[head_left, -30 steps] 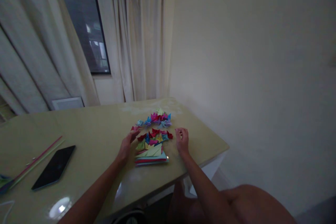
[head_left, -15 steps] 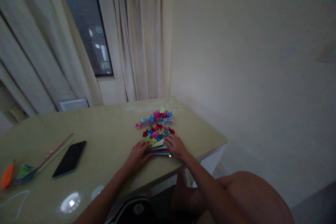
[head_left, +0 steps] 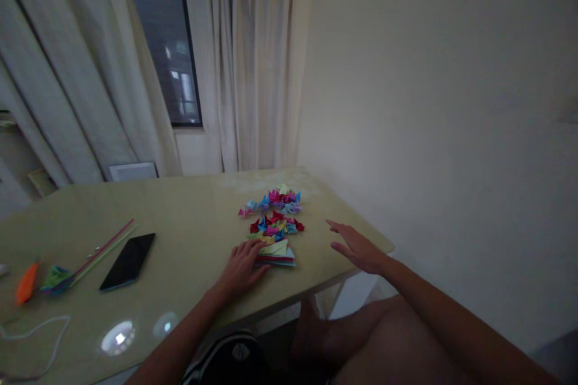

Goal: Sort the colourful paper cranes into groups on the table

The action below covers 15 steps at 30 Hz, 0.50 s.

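Note:
A stack of coloured paper [head_left: 283, 251] lies near the table's front edge, with a pale yellow sheet on top and red and blue edges showing below. My left hand [head_left: 244, 264] grips its left side, fingers over the far corner and thumb along the near edge. Just beyond the stack sits a cluster of small folded paper pieces [head_left: 275, 226] in red, blue, yellow and pink. Behind that is a second cluster of folded paper pieces [head_left: 280, 200]. My right hand [head_left: 356, 248] is off to the right of the stack, fingers stretched out, holding nothing.
On the left of the table [head_left: 194, 210] are a black phone [head_left: 128, 261], thin pink and green sticks [head_left: 102, 255], a green and blue item [head_left: 57, 278], an orange object [head_left: 27, 284] and a white cable [head_left: 61, 331]. A wall [head_left: 428, 102] stands to the right.
My right hand has let go of the stack's right side and moved away to the right, its fingers opening out. My left hand stays at the stack's left side. The view has shifted slightly.

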Each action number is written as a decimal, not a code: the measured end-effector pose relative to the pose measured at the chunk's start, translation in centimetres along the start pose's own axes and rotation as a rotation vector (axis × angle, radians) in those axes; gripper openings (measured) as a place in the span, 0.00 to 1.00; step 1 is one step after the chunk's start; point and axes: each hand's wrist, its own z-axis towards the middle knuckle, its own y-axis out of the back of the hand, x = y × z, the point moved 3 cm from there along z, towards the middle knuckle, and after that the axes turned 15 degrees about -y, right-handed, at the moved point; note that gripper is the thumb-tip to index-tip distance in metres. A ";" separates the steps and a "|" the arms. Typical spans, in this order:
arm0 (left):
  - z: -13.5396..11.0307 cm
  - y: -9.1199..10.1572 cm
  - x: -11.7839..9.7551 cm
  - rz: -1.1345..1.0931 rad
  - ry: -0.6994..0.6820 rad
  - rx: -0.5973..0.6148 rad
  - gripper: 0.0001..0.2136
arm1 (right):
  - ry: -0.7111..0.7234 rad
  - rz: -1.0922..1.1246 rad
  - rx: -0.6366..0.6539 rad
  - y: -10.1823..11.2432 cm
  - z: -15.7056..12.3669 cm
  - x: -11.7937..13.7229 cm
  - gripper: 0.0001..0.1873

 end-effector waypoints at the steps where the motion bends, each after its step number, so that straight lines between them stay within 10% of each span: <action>1: -0.3 -0.1 -0.2 0.015 -0.007 -0.008 0.27 | -0.022 0.007 -0.047 1.5 -1.5 -0.6 0.40; 9: -1.5 0.1 -1.3 0.083 -0.053 -0.017 0.31 | -0.148 0.443 -0.288 6.0 -7.8 -3.0 0.31; 15: -1.4 0.3 -1.3 0.104 -0.044 -0.035 0.28 | -0.135 0.601 0.019 4.4 -5.6 -0.7 0.27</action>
